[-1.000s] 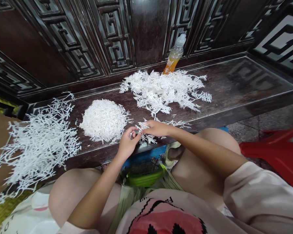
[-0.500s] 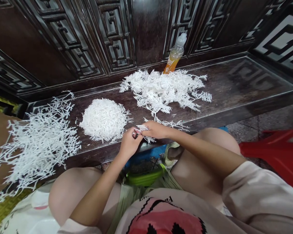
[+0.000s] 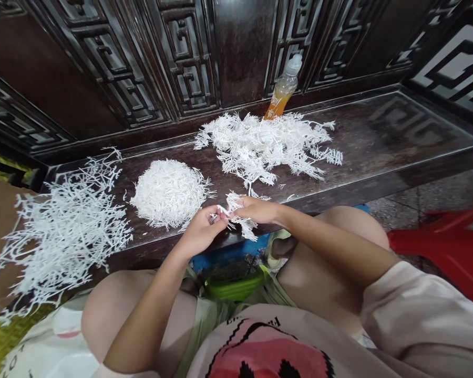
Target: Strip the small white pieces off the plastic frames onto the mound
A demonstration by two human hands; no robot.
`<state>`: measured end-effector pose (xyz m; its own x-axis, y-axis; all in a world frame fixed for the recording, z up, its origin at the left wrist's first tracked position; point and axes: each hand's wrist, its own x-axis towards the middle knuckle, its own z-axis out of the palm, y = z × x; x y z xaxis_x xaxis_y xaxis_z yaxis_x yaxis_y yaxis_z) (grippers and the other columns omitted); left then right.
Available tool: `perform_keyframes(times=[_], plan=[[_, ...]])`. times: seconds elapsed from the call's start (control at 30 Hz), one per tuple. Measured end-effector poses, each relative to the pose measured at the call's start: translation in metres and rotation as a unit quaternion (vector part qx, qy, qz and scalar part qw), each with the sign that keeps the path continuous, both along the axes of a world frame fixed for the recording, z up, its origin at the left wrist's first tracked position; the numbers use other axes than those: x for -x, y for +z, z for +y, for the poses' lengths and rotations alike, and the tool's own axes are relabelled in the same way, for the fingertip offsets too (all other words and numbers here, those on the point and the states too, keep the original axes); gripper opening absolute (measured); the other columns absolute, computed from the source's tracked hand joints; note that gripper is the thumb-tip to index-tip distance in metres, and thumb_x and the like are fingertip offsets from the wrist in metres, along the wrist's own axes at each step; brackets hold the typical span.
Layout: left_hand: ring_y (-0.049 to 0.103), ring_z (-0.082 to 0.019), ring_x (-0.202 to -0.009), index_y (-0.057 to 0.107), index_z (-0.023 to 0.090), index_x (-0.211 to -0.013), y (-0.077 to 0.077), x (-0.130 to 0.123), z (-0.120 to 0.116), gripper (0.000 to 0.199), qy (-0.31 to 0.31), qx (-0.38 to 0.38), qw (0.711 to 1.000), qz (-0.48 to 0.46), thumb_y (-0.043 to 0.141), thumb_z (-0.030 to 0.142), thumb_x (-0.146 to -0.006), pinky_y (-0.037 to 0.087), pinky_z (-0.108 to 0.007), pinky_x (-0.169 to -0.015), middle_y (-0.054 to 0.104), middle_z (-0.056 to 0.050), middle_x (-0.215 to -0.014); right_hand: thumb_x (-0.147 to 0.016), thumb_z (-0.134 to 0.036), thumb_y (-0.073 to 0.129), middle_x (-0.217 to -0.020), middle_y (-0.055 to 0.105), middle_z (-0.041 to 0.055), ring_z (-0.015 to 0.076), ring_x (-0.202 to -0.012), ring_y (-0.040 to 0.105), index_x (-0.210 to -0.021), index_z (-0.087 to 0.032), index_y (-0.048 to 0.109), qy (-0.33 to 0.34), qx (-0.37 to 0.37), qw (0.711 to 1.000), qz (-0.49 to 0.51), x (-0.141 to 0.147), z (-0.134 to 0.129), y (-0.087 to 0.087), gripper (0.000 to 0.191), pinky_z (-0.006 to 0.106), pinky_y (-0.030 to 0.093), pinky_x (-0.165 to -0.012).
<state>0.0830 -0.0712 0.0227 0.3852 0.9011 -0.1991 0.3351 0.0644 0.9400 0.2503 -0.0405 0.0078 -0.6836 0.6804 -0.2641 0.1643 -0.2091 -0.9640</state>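
Left of the round heap [image 3: 170, 195], over the end of your dark wooden bench [image 3: 374, 134], you've got a big loose tangle of bare white stems [image 3: 65, 239], some spilling past the bench's front edge, with brown cardboard [image 3: 0, 226] beyond it. Then the heap itself, short white snippets mounded up neatly. Just right of the heap and nearer to you, here's your left hand [image 3: 200, 232], fingers curled, thumb and fingertips pinched at the near end of a white sprig [image 3: 247, 229]. That sprig is right of the heap, by the bench's front edge, strung between both your hands. At its other side, your right hand [image 3: 262, 211] has it gripped between thumb and fingers, feathery tufts poking out above and below. Right of the heap and farther back, there's a wide pile of feathery sprigs [image 3: 266, 143], and behind it a white-capped bottle [image 3: 280, 90], its base hidden. Well right of the heap, a red stool [image 3: 445, 236].
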Motion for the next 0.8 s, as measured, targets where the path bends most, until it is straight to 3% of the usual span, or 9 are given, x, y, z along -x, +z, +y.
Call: perform_keyframes(times=[0.2, 0.37, 0.43, 0.5, 0.63, 0.7, 0.8], plan=[[0.043, -0.010, -0.066, 0.047, 0.016, -0.069, -0.001, 0.004, 0.000, 0.013, -0.040, 0.007, 0.999, -0.036, 0.046, 0.029, -0.073, 0.034, -0.022, -0.064, 0.046, 0.002, -0.066, -0.067, -0.018, 0.048, -0.060, 0.049, -0.0024, 0.0079, -0.057, 0.040, -0.066, -0.015, 0.050, -0.066, 0.085, 0.994, 0.015, 0.004, -0.006, 0.006, 0.004, 0.022, 0.033, -0.061], [0.034, -0.007, -0.053, 0.047, 0.016, -0.069, -0.013, -0.001, -0.005, 0.007, -0.064, 0.111, 0.987, -0.101, 0.047, 0.023, -0.072, 0.027, -0.019, -0.051, 0.038, 0.004, -0.058, -0.071, -0.024, 0.044, -0.054, 0.042, -0.0024, 0.0086, -0.053, 0.038, -0.055, -0.017, 0.041, -0.112, 0.044, 0.992, 0.035, -0.007, 0.006, 0.018, 0.018, 0.024, 0.033, -0.059], [0.032, -0.005, -0.049, 0.045, 0.016, -0.070, -0.019, -0.004, -0.002, 0.004, -0.018, 0.181, 0.964, -0.192, 0.047, 0.019, -0.071, 0.026, -0.018, -0.048, 0.036, 0.005, -0.057, -0.070, -0.025, 0.045, -0.056, 0.043, -0.0019, 0.0093, -0.055, 0.039, -0.057, -0.017, 0.041, -0.164, 0.012, 0.986, -0.006, -0.012, 0.013, 0.016, 0.016, 0.024, 0.032, -0.059], [0.033, -0.005, -0.047, 0.043, 0.016, -0.069, -0.025, -0.004, 0.004, 0.002, 0.049, 0.246, 0.923, -0.292, 0.045, 0.016, -0.070, 0.027, -0.018, -0.047, 0.037, 0.004, -0.059, -0.070, -0.029, 0.048, -0.056, 0.043, -0.0016, 0.0095, -0.054, 0.038, -0.058, -0.017, 0.042, -0.192, -0.007, 0.979, -0.066, -0.013, 0.017, 0.011, 0.018, 0.025, 0.031, -0.056], [0.038, -0.007, -0.049, 0.041, 0.015, -0.061, -0.034, 0.002, 0.015, 0.004, 0.117, 0.337, 0.840, -0.410, 0.040, 0.013, -0.064, 0.033, -0.019, -0.047, 0.041, 0.000, -0.061, -0.069, -0.033, 0.050, -0.052, 0.042, -0.0019, 0.0087, -0.050, 0.035, -0.054, -0.017, 0.043, -0.139, -0.016, 0.978, -0.157, -0.009, 0.016, 0.002, 0.023, 0.025, 0.027, -0.051], [0.041, -0.008, -0.051, 0.041, 0.014, -0.059, -0.037, 0.005, 0.016, 0.005, 0.139, 0.358, 0.818, -0.429, 0.039, 0.011, -0.062, 0.035, -0.020, -0.049, 0.042, -0.002, -0.061, -0.069, -0.034, 0.050, -0.051, 0.042, -0.0024, 0.0082, -0.048, 0.034, -0.053, -0.016, 0.043, -0.108, -0.026, 0.979, -0.168, -0.007, 0.013, 0.001, 0.024, 0.024, 0.026, -0.049], [0.044, -0.009, -0.054, 0.044, 0.013, -0.060, -0.040, 0.005, 0.016, 0.006, 0.162, 0.369, 0.809, -0.428, 0.039, 0.010, -0.061, 0.037, -0.021, -0.051, 0.045, -0.004, -0.063, -0.069, -0.035, 0.049, -0.051, 0.043, -0.0024, 0.0079, -0.048, 0.035, -0.054, -0.016, 0.044, -0.080, -0.033, 0.982, -0.167, -0.006, 0.010, 0.002, 0.025, 0.023, 0.026, -0.048]])
